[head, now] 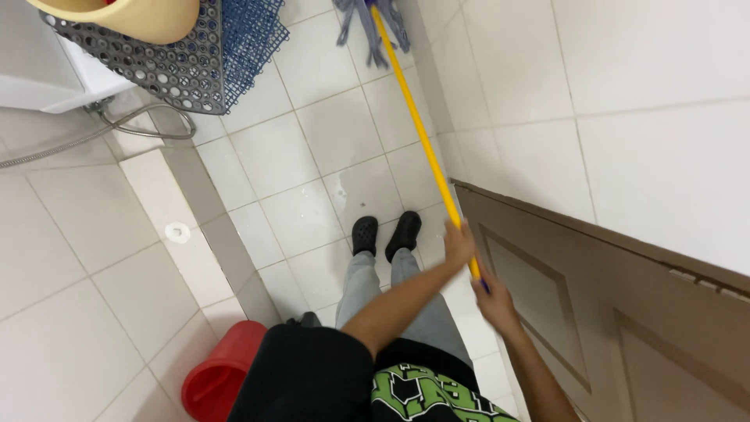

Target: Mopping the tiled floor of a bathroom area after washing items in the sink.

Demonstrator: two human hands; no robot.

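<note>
A mop with a long yellow handle reaches from my hands to the far floor, where its grey and purple strands lie near the wall. My left hand grips the handle higher along the shaft. My right hand is closed around the handle's near end, just behind the left. My black clogs stand on the white tiled floor below my hands.
A brown door stands open at the right, close to my hands. A red bucket sits at my left. Grey and blue perforated mats lean at the far left under a beige basin. A metal hose curves along the wall.
</note>
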